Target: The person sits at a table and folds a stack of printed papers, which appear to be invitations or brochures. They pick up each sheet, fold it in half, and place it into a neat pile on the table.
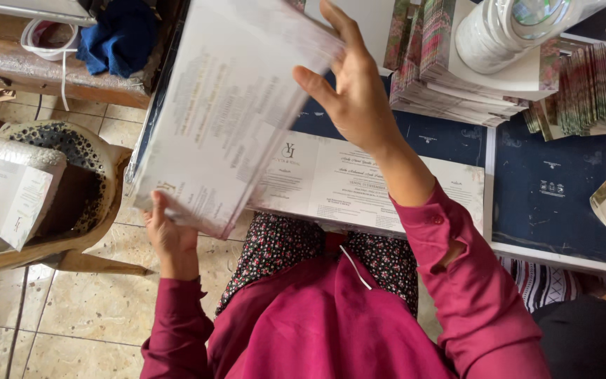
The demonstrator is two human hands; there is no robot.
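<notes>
Printed cards stack (226, 105), light, floppy, likely slippery, pinched at near corner by left hand (170, 235), right hand (352, 91) half-open steadying far edge; best gripped both ends.

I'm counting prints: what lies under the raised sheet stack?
Under the raised sheet stack lies an open printed card on the dark table. The card's left end is covered.

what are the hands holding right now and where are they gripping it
Both hold a stack of white printed cards: the left hand grips its lower corner, and the right hand steadies its upper edge.
</notes>
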